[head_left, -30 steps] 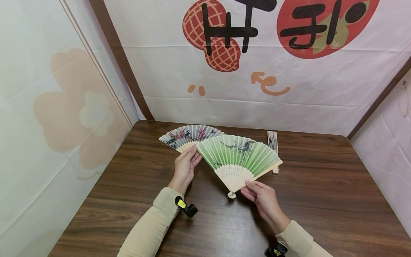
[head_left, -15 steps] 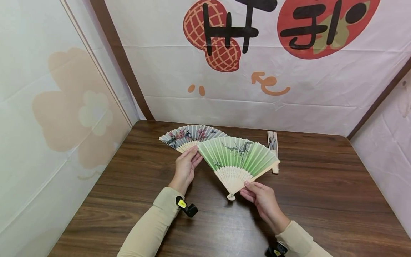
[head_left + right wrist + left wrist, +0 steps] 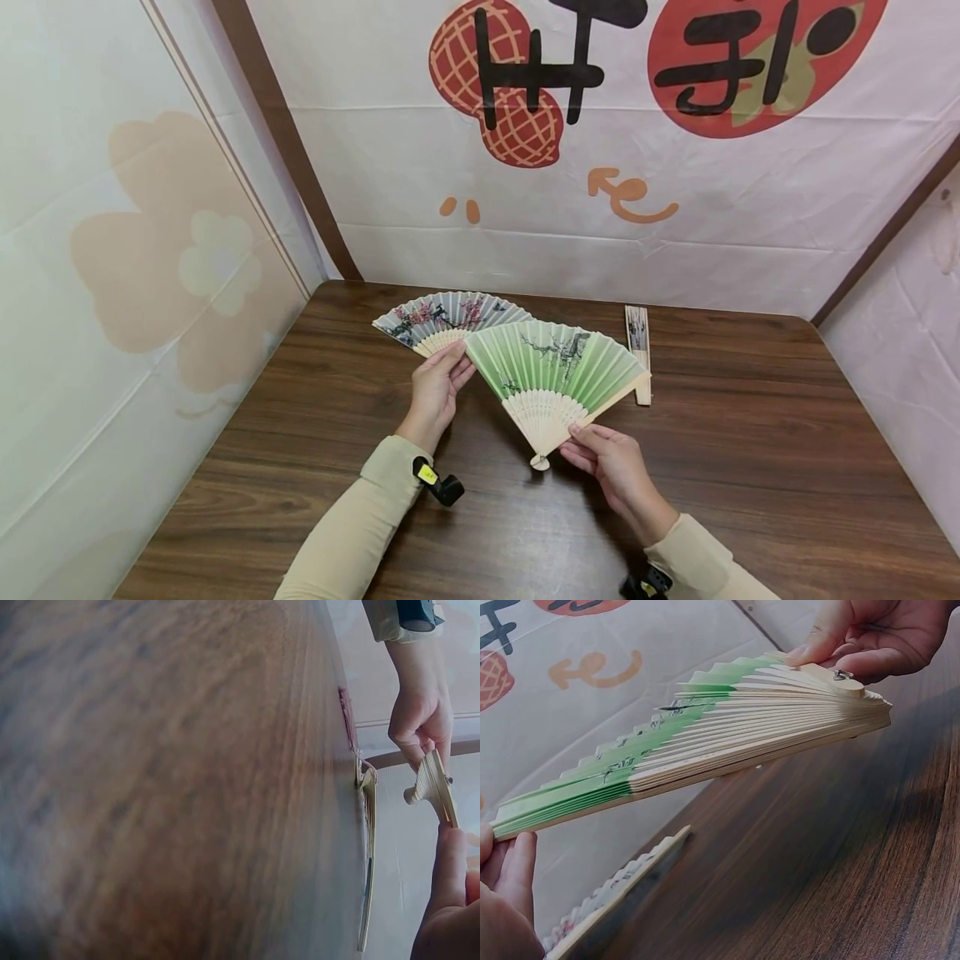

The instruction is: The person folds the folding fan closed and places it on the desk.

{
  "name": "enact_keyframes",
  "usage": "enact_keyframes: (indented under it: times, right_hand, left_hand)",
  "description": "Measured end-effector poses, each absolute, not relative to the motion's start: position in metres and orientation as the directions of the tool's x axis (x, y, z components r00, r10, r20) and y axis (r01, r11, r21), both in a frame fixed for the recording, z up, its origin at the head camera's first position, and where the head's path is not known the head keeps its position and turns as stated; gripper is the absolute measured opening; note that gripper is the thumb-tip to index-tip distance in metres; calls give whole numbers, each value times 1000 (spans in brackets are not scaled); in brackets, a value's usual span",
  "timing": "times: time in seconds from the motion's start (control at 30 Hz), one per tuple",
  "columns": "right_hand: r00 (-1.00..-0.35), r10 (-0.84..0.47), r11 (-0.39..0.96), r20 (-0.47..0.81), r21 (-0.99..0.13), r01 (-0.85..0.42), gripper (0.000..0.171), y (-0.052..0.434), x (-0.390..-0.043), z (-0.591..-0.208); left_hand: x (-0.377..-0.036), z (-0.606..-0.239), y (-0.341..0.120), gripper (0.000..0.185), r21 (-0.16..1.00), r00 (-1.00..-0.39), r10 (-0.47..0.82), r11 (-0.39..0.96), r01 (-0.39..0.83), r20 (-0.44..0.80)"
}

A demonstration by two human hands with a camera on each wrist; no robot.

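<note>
A green folding fan (image 3: 558, 367) is spread open and held just above the wooden table (image 3: 750, 467). My left hand (image 3: 457, 354) pinches its left outer rib. My right hand (image 3: 581, 433) pinches the bamboo ribs near the pivot, thumb on top. In the left wrist view the green fan (image 3: 705, 742) is seen edge-on, with the right hand (image 3: 870, 637) at its pivot and my left fingers (image 3: 506, 885) at its far end. The right wrist view shows the pivot end of the fan (image 3: 435, 791) between the left hand (image 3: 420, 712) and a right finger (image 3: 450, 885).
A grey fan painted with red blossoms (image 3: 442, 317) lies spread on the table behind the left hand, partly under the green one. A closed fan (image 3: 637, 350) lies to the right. Printed cloth walls (image 3: 600, 208) enclose the table on three sides.
The green fan's right edge has drawn in a little and the fan sits slightly lower. Both hands keep their hold and have hardly moved.
</note>
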State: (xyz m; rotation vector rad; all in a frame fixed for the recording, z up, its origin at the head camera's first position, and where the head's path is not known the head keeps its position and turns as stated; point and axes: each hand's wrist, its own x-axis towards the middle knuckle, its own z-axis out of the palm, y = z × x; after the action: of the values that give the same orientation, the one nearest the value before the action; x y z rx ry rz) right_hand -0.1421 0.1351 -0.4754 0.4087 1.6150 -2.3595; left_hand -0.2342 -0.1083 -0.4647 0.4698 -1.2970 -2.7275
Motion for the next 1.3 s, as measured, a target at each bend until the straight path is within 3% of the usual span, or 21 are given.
enact_keyframes:
  times: [1.07, 1.3]
  right_hand:
    - [-924, -101, -296, -369, -875, 382, 23, 137, -141, -473]
    - [-921, -107, -281, -374, -878, 389, 24, 137, -141, -475]
  left_hand:
    - [-235, -470, -103, 24, 779, -950, -195, -623, -71, -243]
    - [-233, -470, -102, 17, 790, -952, -194, -609, -74, -239]
